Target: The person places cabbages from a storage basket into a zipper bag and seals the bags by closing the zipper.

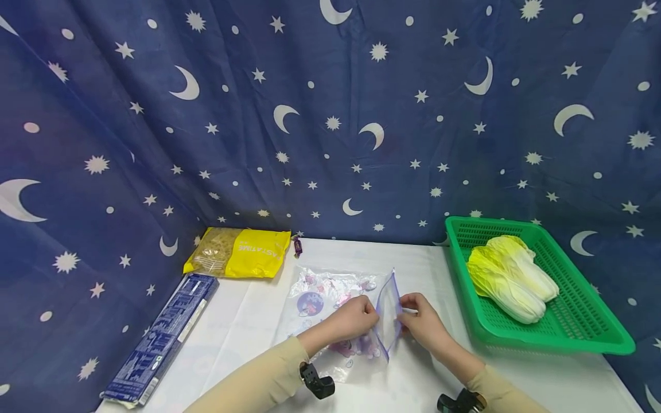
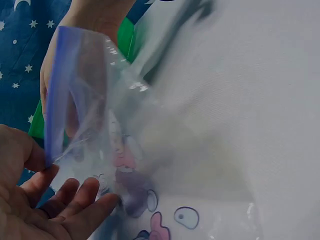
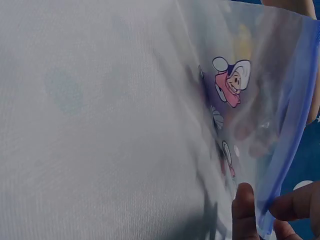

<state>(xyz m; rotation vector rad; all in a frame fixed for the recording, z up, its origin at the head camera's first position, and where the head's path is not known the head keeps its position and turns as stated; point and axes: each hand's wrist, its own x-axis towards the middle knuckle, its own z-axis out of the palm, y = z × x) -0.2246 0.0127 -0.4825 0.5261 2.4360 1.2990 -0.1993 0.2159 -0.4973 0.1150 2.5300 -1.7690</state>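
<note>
Evidently the clear printed bag [image 1: 333, 289] is what both hands are busy with: it lies on the white table [image 1: 423, 267] in front of the person, its mouth turned toward the right and raised off the surface. The left hand [image 1: 353, 318] pinches one side of the purple-blue rim [image 3: 292, 145] between thumb and forefinger, the remaining fingers loosely bent beside the film. The right hand [image 1: 420, 321] pinches the opposite side, thumb and fingertip meeting over the strip near one end. Each grip is thus closed on a thin edge, and the two sides of the mouth stand apart between them, probably because limp film would sag together if only one were held. How firmly either presses is hard to judge, since the wrist views are dim and partly cropped.

The bag lies nearly flat behind the left hand, so the table likely bears its weight and leaves the fingers only the rim to manage. To the right, a green basket [image 1: 558, 343] keeps two cabbages [image 1: 503, 281] together; to the left, a yellow packet [image 1: 258, 252] and a long blue box [image 1: 160, 338] rest near the starry curtain [image 1: 330, 69], well apart from the hands.
</note>
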